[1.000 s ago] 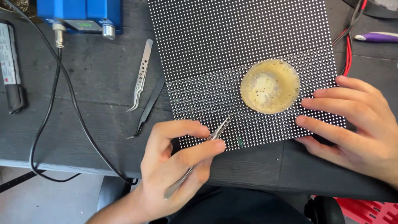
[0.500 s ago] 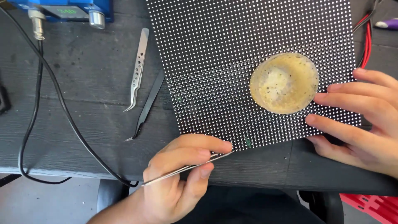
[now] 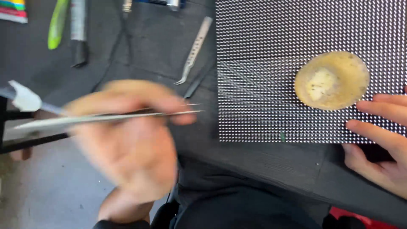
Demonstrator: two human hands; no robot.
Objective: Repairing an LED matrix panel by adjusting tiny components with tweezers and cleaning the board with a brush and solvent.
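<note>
My left hand (image 3: 131, 144), blurred by motion, grips slim metal tweezers (image 3: 127, 115) whose tips point right, short of the panel's left edge. A black LED panel (image 3: 296, 38) covered in small white dots lies on the dark bench. A round yellowish dish of paste (image 3: 331, 80) rests on it. My right hand (image 3: 381, 140) lies flat on the panel's lower right corner, fingers spread, next to the dish.
A second pair of silver tweezers (image 3: 194, 50) and a dark pair (image 3: 199, 80) lie on the bench left of the panel. A green-handled tool (image 3: 57, 23) and a dark-tipped tool (image 3: 78, 34) lie at the top left. The bench's front edge runs below the panel.
My left hand has pulled the tweezers left, away from the panel's lower edge. The view has shifted, so the panel and dish sit further right. My right hand stays on the panel.
</note>
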